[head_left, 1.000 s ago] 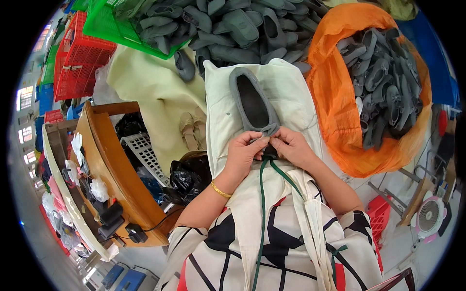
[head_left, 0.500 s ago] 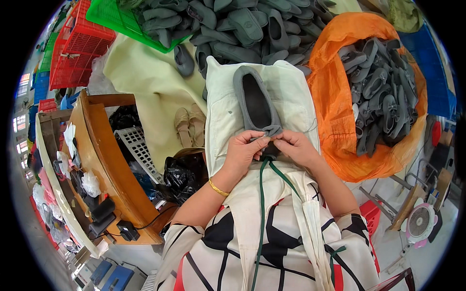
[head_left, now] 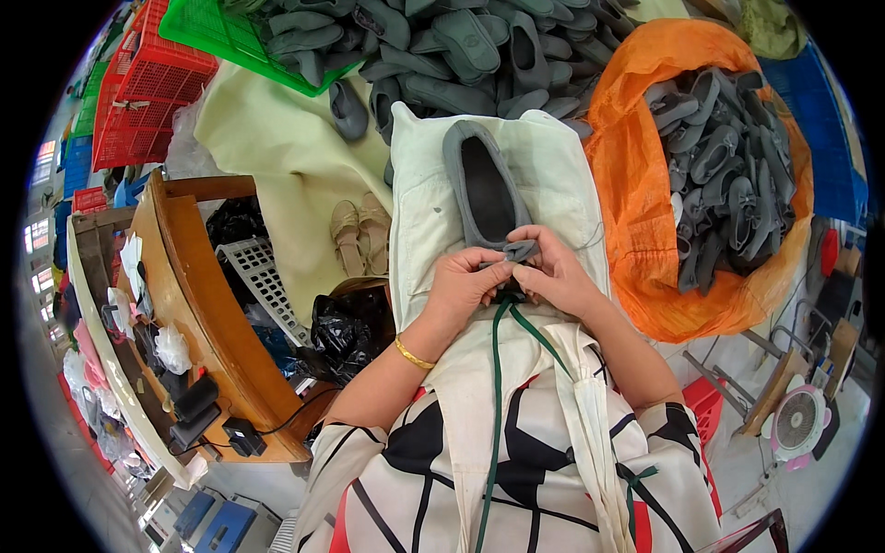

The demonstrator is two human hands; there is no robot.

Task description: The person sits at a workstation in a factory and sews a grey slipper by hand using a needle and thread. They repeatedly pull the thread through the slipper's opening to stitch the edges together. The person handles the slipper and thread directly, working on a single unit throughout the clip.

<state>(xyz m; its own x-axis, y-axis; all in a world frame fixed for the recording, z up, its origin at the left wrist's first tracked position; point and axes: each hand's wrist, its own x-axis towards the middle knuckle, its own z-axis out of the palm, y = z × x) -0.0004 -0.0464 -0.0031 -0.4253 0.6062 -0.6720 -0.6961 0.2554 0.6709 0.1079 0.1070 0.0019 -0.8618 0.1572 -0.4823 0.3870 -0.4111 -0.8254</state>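
Observation:
A dark grey slip-on shoe (head_left: pixel 458 161) lies on the white cloth-covered cushion (head_left: pixel 419 198) in front of me, its opening upward and its toe end toward me. At that toe end sits a small grey bow (head_left: pixel 522 249). My left hand (head_left: pixel 466 281) pinches the shoe's toe end from the left side. Thumb and fingers of my right hand (head_left: pixel 551 274) close on the bow from the right. A dark thread (head_left: pixel 595 236) loops over the cushion beside my right hand. Any needle between my fingers is too small to make out.
Grey shoes (head_left: pixel 466 46) heap up beyond the cushion, beside a green crate (head_left: pixel 249 55). An orange sack (head_left: pixel 636 184) of similar shoes stands on the right. Left are a wooden table (head_left: pixel 207 323), tan sandals (head_left: pixel 359 235) and a black plastic bag (head_left: pixel 346 336).
My right hand's fingers have moved up and over the bow, gripping it from above. My left hand stays nearly in place on the shoe's toe end.

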